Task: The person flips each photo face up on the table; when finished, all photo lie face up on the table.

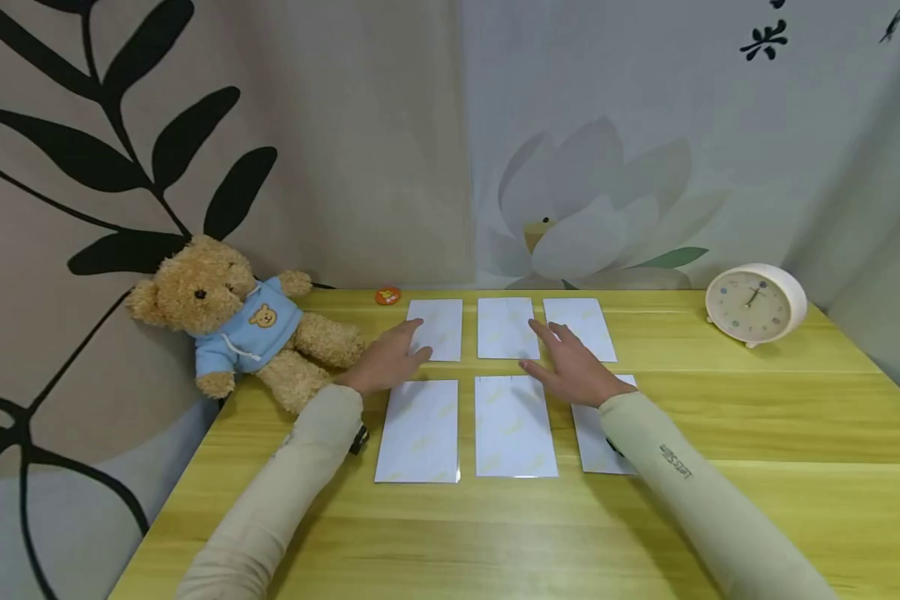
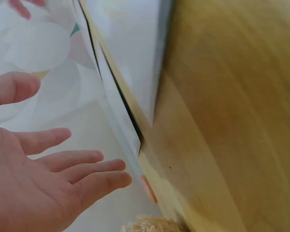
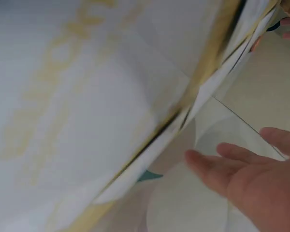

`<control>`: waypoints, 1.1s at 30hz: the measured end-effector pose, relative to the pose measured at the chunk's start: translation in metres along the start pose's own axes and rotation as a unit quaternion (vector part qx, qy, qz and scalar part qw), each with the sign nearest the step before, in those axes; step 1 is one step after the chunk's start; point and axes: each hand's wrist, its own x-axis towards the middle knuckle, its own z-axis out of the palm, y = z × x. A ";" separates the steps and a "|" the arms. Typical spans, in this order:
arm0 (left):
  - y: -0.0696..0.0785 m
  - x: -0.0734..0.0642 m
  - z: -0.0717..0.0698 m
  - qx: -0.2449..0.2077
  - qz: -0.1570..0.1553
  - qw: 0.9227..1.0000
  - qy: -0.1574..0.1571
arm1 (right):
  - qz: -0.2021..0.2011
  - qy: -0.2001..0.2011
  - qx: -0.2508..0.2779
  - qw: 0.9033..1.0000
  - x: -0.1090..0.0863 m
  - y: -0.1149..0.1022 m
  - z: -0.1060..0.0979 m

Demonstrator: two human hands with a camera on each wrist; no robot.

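White rectangular sheets with faint yellow print lie in two rows of three on the wooden table. My left hand (image 1: 390, 358), fingers spread, reaches over the lower left corner of the back left sheet (image 1: 442, 323). Nearer me is the front left sheet (image 1: 418, 433). My right hand (image 1: 576, 368) extends between the back middle sheet (image 1: 506, 327) and the back right sheet (image 1: 583, 327), its fingers loosely spread. Its wrist and sleeve partly hide the front right sheet (image 1: 598, 442). Beside that lies the front middle sheet (image 1: 514, 429). Both wrist views show empty palms.
A teddy bear (image 1: 258, 325) in a blue hoodie leans at the table's left edge, close to my left forearm. An orange round piece (image 1: 387, 296) lies at the back edge. A white alarm clock (image 1: 756, 305) stands back right. Behind the table hangs a printed curtain (image 1: 375, 150).
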 end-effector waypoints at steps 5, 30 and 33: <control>-0.003 0.002 -0.005 -0.064 -0.039 0.997 -0.004 | -0.008 -0.003 0.018 1.000 0.012 -0.002 0.007; -0.006 0.026 -0.008 -0.207 -0.106 0.972 0.023 | 0.020 -0.017 0.147 0.989 0.074 -0.039 0.035; -0.008 0.027 -0.008 -0.210 -0.109 0.971 0.026 | 0.029 -0.019 0.157 0.987 0.081 -0.041 0.040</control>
